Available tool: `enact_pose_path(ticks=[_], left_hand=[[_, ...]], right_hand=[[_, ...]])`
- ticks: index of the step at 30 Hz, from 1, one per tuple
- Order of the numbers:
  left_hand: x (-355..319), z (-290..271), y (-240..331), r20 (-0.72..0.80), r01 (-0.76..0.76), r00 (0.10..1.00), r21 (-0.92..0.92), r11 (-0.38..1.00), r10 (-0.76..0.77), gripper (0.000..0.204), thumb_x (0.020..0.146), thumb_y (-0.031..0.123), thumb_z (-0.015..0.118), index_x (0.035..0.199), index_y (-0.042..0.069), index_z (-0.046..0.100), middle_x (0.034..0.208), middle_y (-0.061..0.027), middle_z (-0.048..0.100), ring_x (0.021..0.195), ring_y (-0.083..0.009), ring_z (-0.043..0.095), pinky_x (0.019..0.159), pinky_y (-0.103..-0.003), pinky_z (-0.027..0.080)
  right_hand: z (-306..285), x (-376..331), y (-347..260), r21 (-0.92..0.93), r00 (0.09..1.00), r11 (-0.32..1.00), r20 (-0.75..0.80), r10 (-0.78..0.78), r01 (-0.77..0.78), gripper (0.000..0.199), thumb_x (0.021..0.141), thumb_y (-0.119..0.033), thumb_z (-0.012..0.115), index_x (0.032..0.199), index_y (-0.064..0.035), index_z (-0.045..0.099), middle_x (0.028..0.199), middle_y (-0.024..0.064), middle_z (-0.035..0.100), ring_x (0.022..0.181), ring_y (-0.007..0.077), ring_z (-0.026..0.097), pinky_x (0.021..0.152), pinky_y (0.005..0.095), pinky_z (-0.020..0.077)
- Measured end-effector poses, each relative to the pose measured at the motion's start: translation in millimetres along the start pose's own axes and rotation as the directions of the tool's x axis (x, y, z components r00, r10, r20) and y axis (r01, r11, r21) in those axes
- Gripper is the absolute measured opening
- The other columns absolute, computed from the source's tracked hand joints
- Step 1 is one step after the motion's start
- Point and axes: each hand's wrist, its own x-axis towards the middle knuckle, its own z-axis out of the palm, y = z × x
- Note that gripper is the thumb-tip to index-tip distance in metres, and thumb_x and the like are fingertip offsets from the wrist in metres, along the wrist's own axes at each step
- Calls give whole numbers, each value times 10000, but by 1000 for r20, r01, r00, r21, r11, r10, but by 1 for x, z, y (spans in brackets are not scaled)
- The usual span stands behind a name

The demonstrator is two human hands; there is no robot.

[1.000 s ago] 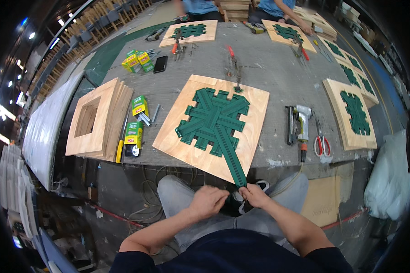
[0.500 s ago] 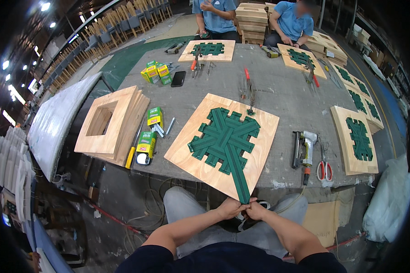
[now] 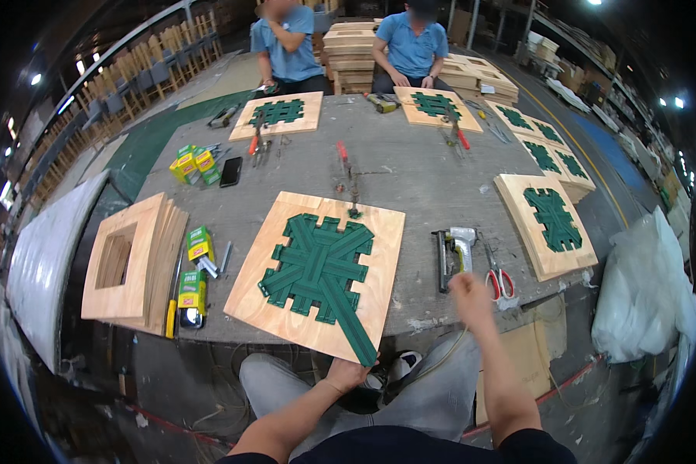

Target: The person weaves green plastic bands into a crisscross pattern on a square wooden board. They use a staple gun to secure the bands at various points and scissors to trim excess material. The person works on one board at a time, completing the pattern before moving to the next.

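The left hand pinches the limp green strap at the wooden frame's near edge, while the right hand, fingers loosely curled and empty, nears the heavy stapler beside it.

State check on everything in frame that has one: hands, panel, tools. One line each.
left hand: pinching the green strap end at the panel's near edge
right hand: empty, raised near the staple gun, blurred
green strap: woven across the panel, loose tail overhanging
wooden panel: flat on the table
staple gun: lying on its side
scissors: lying flat, nearly closed
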Motion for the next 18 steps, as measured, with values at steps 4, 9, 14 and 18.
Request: enact_pose_path(ticks=[4,9,14,18], left_hand=[[12,7,-5,15,-86,996,12,996,86,227,949,265,674,1101,114,750,1060,-130,733,998,-363,692,882,-501,538],[9,-4,-4,93,-68,994,47,997,63,300,964,279,623,1189,87,672,1205,-182,677,1166,-395,625,997,-520,478],[5,-8,-14,99,-47,994,27,999,44,326,943,257,605,1207,73,658,1248,-182,664,1196,-392,613,1033,-515,469],[9,-3,-23,124,-83,989,-1,997,83,363,974,335,604,1229,80,649,1248,-185,661,1175,-404,613,1012,-515,475]], right_hand=[[-35,83,64,-444,971,877,-224,88,-182,366,921,-286,740,1112,24,702,909,153,747,882,281,730,813,415,556],[-10,124,78,-379,925,847,-225,308,-374,302,855,-139,778,1054,68,682,885,179,729,775,312,722,723,443,575],[-3,115,45,346,886,822,68,458,-452,159,848,33,694,938,-10,569,737,114,618,516,212,604,422,351,474],[-26,64,-3,494,956,826,38,291,-271,184,884,-70,734,958,-38,569,712,70,591,503,183,582,424,347,481]])
